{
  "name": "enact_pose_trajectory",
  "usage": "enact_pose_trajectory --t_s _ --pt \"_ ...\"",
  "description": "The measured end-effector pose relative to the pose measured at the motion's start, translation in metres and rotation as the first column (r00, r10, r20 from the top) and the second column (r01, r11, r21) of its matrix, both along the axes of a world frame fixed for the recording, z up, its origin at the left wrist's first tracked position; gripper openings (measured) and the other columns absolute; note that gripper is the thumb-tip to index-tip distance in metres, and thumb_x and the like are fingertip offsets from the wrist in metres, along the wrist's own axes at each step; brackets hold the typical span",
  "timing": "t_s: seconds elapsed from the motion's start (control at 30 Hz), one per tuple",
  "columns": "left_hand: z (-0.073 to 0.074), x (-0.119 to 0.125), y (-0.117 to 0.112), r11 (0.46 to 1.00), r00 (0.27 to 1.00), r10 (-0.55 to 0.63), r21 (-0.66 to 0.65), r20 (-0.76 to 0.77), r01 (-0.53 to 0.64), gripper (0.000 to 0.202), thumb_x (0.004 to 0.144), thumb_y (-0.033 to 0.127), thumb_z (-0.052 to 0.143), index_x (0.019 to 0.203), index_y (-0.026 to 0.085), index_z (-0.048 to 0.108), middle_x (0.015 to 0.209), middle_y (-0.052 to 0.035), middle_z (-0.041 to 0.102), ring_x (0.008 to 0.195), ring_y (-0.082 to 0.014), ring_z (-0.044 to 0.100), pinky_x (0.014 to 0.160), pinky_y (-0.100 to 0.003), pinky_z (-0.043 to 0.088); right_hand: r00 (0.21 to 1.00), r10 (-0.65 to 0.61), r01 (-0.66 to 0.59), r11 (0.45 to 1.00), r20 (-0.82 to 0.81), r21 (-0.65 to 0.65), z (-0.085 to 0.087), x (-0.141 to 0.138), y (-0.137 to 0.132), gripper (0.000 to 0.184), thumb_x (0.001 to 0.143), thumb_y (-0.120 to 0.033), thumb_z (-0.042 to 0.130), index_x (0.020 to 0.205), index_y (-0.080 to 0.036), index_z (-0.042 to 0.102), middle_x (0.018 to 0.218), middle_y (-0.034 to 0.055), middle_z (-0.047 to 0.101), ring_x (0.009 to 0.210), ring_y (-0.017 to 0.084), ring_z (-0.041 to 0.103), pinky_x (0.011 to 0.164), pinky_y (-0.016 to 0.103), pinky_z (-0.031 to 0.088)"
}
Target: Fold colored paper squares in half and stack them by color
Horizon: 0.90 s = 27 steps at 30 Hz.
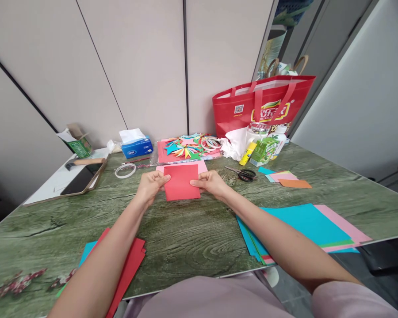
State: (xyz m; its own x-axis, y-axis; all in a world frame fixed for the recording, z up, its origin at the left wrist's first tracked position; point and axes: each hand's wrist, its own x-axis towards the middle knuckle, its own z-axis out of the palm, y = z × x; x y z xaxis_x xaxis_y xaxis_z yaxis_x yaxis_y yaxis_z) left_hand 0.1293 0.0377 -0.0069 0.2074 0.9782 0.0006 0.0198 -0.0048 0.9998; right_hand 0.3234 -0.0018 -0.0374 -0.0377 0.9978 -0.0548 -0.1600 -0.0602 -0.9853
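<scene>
A red square of paper is held just above the green wood-grain table, a little past its middle. My left hand pinches the paper's left edge. My right hand pinches its right edge. Both hands have fingers closed on the sheet. A pink sheet lies on the table just behind the red one.
Stacked blue, green and pink sheets lie at the right, red sheets at the near left. Scissors, small paper pieces, a tape ring, folded paper shapes, a tissue box, glue stick and red bag stand further back.
</scene>
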Motion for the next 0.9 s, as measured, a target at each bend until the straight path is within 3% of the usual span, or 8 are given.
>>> enact_pose_trajectory --t_s 0.27,0.7,0.8,0.9 --pt "0.0031 -0.0024 0.0007 0.996 0.995 -0.082 -0.039 0.063 0.084 0.039 0.046 0.041 0.077 0.069 0.012 0.064 0.064 -0.0035 0.066 0.056 -0.0130 0.058 0.055 -0.024 0.046 0.999 0.008 -0.008 1.000 0.035 0.006 -0.0045 0.0006 0.0009 0.031 0.040 -0.034 0.078 0.051 -0.014 0.058 0.048 -0.0030 0.059 0.045 0.009 0.054 0.049 0.023 0.046" --pt "0.0039 -0.0020 0.0020 0.999 0.990 0.039 -0.015 0.137 -0.037 0.036 0.041 0.036 0.079 0.051 0.012 0.055 0.049 0.0004 0.058 0.044 -0.0088 0.052 0.046 -0.021 0.043 0.999 0.035 -0.036 0.999 0.025 0.016 0.0017 -0.0053 -0.0042 0.032 0.040 -0.034 0.078 0.045 -0.015 0.052 0.044 -0.0047 0.056 0.041 0.008 0.050 0.044 0.021 0.043" --pt "0.0017 -0.0036 0.0030 0.998 0.994 -0.018 -0.058 0.110 0.024 0.036 0.045 0.039 0.078 0.058 0.011 0.058 0.053 -0.0008 0.060 0.046 -0.0094 0.054 0.049 -0.022 0.044 1.000 0.019 -0.019 1.000 0.019 0.007 0.0002 -0.0047 -0.0033 0.032 0.039 -0.034 0.079 0.046 -0.015 0.053 0.044 -0.0046 0.056 0.041 0.008 0.051 0.044 0.021 0.043" --pt "-0.0028 -0.0045 0.0031 0.980 0.985 -0.158 -0.113 0.076 0.166 0.038 0.053 0.043 0.074 0.068 0.010 0.063 0.061 -0.0041 0.064 0.052 -0.0105 0.057 0.054 -0.023 0.047 1.000 -0.021 0.021 1.000 -0.013 -0.005 -0.0012 -0.0026 -0.0013 0.031 0.039 -0.034 0.079 0.050 -0.014 0.057 0.049 -0.0029 0.060 0.045 0.010 0.054 0.048 0.023 0.046"
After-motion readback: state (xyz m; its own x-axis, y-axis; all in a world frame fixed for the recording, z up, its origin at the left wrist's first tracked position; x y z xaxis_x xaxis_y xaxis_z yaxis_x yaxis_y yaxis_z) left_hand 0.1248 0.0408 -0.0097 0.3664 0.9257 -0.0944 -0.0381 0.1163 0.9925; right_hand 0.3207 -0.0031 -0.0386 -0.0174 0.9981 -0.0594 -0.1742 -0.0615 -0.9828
